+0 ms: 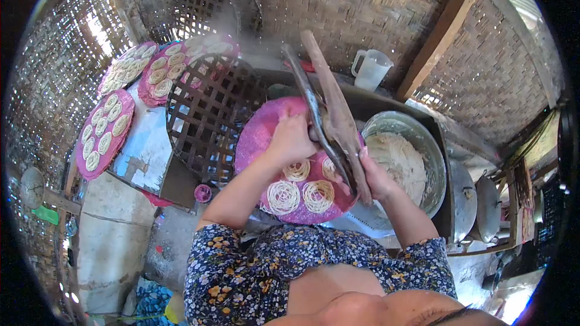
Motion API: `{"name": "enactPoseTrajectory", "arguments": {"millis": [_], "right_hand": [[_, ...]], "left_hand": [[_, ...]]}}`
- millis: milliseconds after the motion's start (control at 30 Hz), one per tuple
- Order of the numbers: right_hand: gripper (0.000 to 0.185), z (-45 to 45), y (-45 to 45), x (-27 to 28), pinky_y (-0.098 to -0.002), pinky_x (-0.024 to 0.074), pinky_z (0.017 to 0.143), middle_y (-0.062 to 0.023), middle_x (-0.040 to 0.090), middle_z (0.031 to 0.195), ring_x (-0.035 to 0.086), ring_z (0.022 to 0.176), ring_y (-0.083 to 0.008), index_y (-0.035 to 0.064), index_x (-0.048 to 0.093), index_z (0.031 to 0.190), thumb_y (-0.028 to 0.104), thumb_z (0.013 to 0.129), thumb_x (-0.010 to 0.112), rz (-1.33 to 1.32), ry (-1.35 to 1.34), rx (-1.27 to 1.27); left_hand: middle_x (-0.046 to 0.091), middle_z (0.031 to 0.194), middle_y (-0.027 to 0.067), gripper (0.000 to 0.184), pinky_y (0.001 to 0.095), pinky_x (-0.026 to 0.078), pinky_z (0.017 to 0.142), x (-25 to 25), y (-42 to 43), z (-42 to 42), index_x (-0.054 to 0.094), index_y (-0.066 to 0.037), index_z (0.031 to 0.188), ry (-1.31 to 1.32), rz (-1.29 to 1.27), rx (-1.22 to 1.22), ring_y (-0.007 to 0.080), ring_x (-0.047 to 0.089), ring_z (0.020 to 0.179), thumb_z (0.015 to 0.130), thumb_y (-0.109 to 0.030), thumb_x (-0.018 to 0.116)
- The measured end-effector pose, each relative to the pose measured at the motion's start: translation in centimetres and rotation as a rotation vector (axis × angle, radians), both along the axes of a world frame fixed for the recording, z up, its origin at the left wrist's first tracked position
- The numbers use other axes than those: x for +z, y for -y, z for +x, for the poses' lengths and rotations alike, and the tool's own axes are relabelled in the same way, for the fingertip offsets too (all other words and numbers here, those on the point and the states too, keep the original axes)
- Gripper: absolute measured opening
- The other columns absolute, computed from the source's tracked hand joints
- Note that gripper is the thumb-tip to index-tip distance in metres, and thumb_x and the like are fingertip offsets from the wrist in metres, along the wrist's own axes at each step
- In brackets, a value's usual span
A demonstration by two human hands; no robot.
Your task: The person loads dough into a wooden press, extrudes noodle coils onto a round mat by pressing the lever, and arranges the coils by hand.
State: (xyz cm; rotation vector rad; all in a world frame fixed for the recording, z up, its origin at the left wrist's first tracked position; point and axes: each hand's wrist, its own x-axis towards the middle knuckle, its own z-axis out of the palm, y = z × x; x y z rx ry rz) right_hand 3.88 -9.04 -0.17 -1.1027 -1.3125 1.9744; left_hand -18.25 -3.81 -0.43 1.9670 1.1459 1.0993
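A long two-armed wooden press (338, 118) is held tilted over a round pink tray (257, 130). My left hand (293, 137) is closed at the dark lever on its left side; my fingers are partly hidden. With my right hand (377, 176) I grip the lower part of the paler wooden lever from the right. Below the press, several coils of pale noodle-like strands (283, 197) lie on the pink tray, and the press covers part of one. Beside my right hand stands a large metal basin (440, 169) with pale dough (396, 157) in it.
Pink trays of coils (104, 136) stand at the left. An open-weave dark basket lid (211, 115) sits beside the tray, with steam rising behind it. A clear plastic jug (373, 70) stands at the back. Metal lids (464, 199) lean at the right, and a wooden post (444, 30) slants behind.
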Motion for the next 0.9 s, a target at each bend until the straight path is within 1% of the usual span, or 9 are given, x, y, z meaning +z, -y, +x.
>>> {"name": "enactPoseTrajectory", "arguments": {"millis": [100, 133, 200, 300, 333, 467, 567, 767, 900], "right_hand": [[0.066, 1.2, -0.7, 0.2, -0.0297, 0.0475, 0.049, -0.0115, 0.060, 0.080, 0.057, 0.056, -0.0183, 0.0040, 0.050, 0.107, 0.061, 0.087, 0.022, -0.118, -0.132, -0.005], [0.066, 2.4, -1.8, -0.7, -0.0298, 0.0476, 0.048, -0.0132, 0.060, 0.082, 0.057, 0.057, -0.0194, 0.0043, 0.048, 0.111, 0.060, 0.088, 0.022, -0.188, -0.203, 0.084], [0.065, 2.6, -2.4, -0.1, -0.0297, 0.0463, 0.042, -0.0145, 0.060, 0.080, 0.057, 0.054, -0.0200, 0.0049, 0.048, 0.113, 0.060, 0.088, 0.024, -0.168, -0.102, 0.128], [0.063, 3.6, -4.0, 0.6, -0.0294, 0.0474, 0.043, -0.0128, 0.061, 0.077, 0.057, 0.053, -0.0182, 0.0048, 0.050, 0.110, 0.059, 0.088, 0.024, -0.052, 0.153, 0.098], [0.062, 4.0, -4.8, 0.9, -0.0296, 0.0483, 0.044, -0.0113, 0.062, 0.077, 0.059, 0.055, -0.0170, 0.0046, 0.052, 0.107, 0.058, 0.089, 0.025, -0.113, 0.129, 0.118], [0.057, 3.8, -5.7, 1.8, -0.0294, 0.0480, 0.044, -0.0115, 0.062, 0.076, 0.058, 0.054, -0.0169, 0.0029, 0.057, 0.099, 0.053, 0.090, 0.031, -0.008, 0.333, 0.115], [0.055, 2.5, -5.8, 0.8, -0.0284, 0.0458, 0.047, -0.0099, 0.062, 0.073, 0.056, 0.054, -0.0151, 0.0002, 0.057, 0.100, 0.048, 0.092, 0.031, 0.394, 0.693, -0.014], [0.057, 3.1, -4.6, 2.1, -0.0296, 0.0453, 0.047, -0.0085, 0.060, 0.066, 0.054, 0.051, -0.0145, -0.0026, 0.061, 0.089, 0.050, 0.088, 0.040, 0.146, 0.564, 0.061], [0.051, 3.9, -5.2, 3.8, -0.0287, 0.0434, 0.045, -0.0068, 0.058, 0.063, 0.052, 0.049, -0.0135, -0.0021, 0.059, 0.083, 0.045, 0.088, 0.042, 0.429, 0.730, -0.009]], "left_hand": [[0.048, 0.122, 0.0155, 0.076, 0.0393, 0.031, 0.101, 1.3, -4.6, -2.0, 0.035, 0.005, 0.128, 1.126, -0.460, -0.733, 0.0281, 0.045, 0.116, 0.062, -0.021, 0.062], [0.051, 0.121, 0.0158, 0.065, 0.0436, 0.033, 0.099, 2.9, -6.1, -2.7, 0.038, 0.003, 0.126, 1.307, -0.516, -0.738, 0.0303, 0.046, 0.115, 0.077, -0.037, 0.050], [0.058, 0.103, 0.0120, 0.070, 0.0451, 0.037, 0.094, 6.0, -6.4, -2.8, 0.042, 0.001, 0.124, 1.471, -0.569, -0.538, 0.0307, 0.053, 0.100, 0.085, -0.056, 0.031], [0.055, 0.082, 0.0057, 0.075, 0.0430, 0.039, 0.088, 4.0, -9.6, -2.3, 0.045, -0.003, 0.122, 1.536, -0.399, -0.870, 0.0272, 0.054, 0.081, 0.085, -0.064, 0.021], [0.048, 0.070, 0.0021, 0.073, 0.0397, 0.041, 0.081, 4.3, -9.2, -1.7, 0.047, -0.006, 0.121, 1.569, -0.433, -0.629, 0.0223, 0.048, 0.068, 0.085, -0.065, 0.022], [0.047, 0.063, -0.0003, 0.070, 0.0364, 0.040, 0.071, 0.8, -11.2, -1.3, 0.050, -0.009, 0.118, 1.636, -0.403, -0.601, 0.0185, 0.047, 0.063, 0.084, -0.065, 0.024], [0.046, 0.062, -0.0015, 0.069, 0.0365, 0.041, 0.070, -1.5, -12.2, -1.9, 0.052, -0.011, 0.118, 1.667, -0.362, -0.610, 0.0170, 0.046, 0.060, 0.084, -0.065, 0.027], [0.043, 0.054, -0.0026, 0.063, 0.0360, 0.040, 0.066, -1.2, -10.5, -1.6, 0.056, -0.013, 0.112, 1.694, -0.404, -0.492, 0.0157, 0.043, 0.053, 0.083, -0.064, 0.032], [0.042, 0.052, -0.0042, 0.059, 0.0343, 0.039, 0.063, 0.6, -10.3, -0.8, 0.058, -0.013, 0.110, 1.720, -0.277, -0.530, 0.0132, 0.042, 0.051, 0.084, -0.061, 0.034]]}}
